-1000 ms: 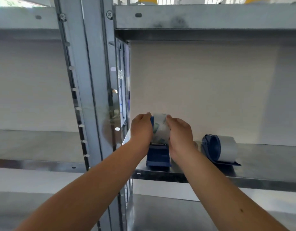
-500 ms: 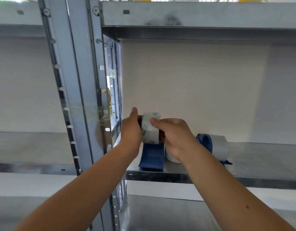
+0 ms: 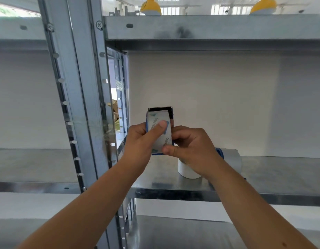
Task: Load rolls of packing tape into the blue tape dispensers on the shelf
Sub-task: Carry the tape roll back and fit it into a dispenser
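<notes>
Tape roll [image 3: 159, 133]: between my fingers [image 3: 162, 125], seated in the blue dispenser [image 3: 171, 115], all held up just above the shelf [image 3: 281, 177].
Left hand [image 3: 137, 141]: curled round the dispenser's side, thumb flat on the roll's face.
Right hand [image 3: 191, 146]: gripping the other side, thumb pinching the roll's lower edge.
What changed: half a second ago the dispenser stood on the shelf while I pushed the roll in. Now it's lifted off, with the serrated cutter [image 3: 160, 109] pointing up. My guess is the roll's seated and threading comes next.
Roll looks: pale wrap with greenish printing, blue frame peeking out at the left and bottom.
Further out: a white roll [image 3: 187, 170] stands under my right hand, with the second dispenser [image 3: 231, 157] already loaded just behind it.
</notes>
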Motion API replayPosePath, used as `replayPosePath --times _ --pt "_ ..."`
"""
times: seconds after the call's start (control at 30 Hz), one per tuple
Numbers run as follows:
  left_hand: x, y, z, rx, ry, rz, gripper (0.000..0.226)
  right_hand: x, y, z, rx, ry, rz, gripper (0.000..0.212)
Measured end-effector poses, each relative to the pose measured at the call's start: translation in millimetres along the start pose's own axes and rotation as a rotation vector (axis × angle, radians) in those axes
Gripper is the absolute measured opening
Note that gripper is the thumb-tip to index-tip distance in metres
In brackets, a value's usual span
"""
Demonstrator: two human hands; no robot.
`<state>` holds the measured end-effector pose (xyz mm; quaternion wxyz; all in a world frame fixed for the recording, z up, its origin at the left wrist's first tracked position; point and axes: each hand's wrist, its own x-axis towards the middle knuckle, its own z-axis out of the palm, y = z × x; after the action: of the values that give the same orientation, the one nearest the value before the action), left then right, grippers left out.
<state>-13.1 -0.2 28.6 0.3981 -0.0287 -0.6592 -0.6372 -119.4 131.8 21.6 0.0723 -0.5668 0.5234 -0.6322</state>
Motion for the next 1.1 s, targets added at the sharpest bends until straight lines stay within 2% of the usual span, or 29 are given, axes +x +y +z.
replayPosePath --times 0.07,0.13,0.2,0.3,0.37,0.43,0.53,0.67,0.8,1.03,1.1 --pt "-4.1 0.2 1.0 0.06 -0.01 0.049 0.021 2.1 -3.5 -5.2 0.039 0.049 0.021 0.012" --pt "-7.9 -2.5 2.2 0.123 0.003 0.086 0.025 7.3 -8.3 -11.1 0.158 0.217 0.036 0.012" --pt "-9.7 -6.5 2.1 0.167 -0.008 0.119 0.033 14.9 -14.2 -16.6 0.18 0.307 0.039 0.013" --pt "-10.7 -12.1 1.2 0.23 -0.057 0.177 0.044 28.2 -23.9 -17.2 -0.022 0.205 0.128 0.023" --pt "-10.8 -14.1 0.0 0.233 -0.068 0.197 0.06 36.8 -29.0 -17.3 -0.139 0.15 0.207 0.017" --pt "-11.6 -15.5 -2.5 0.235 -0.076 0.206 0.068 44.0 -32.7 -18.2 -0.232 0.143 0.256 0.008" --pt "-13.1 -13.7 -3.0 0.289 -0.122 0.216 0.074 51.2 -32.8 -19.4 -0.379 0.161 0.233 0.014" --pt "-14.1 -14.1 -1.5 0.348 -0.122 0.241 0.063 53.9 -29.2 -23.3 -0.44 0.139 0.265 0.021" --pt "-16.6 -15.4 -1.8 0.406 -0.148 0.247 0.047 58.1 -27.3 -26.3 -0.432 0.117 0.35 0.015" --pt "-21.2 -5.4 -5.6 0.33 -0.152 0.194 0.013 62.0 -20.6 -16.3 -0.435 0.243 0.203 0.021" --pt "-24.5 -3.8 -6.9 0.283 -0.165 0.176 0.017 65.5 -18.9 -14.3 -0.465 0.282 0.138 0.02"
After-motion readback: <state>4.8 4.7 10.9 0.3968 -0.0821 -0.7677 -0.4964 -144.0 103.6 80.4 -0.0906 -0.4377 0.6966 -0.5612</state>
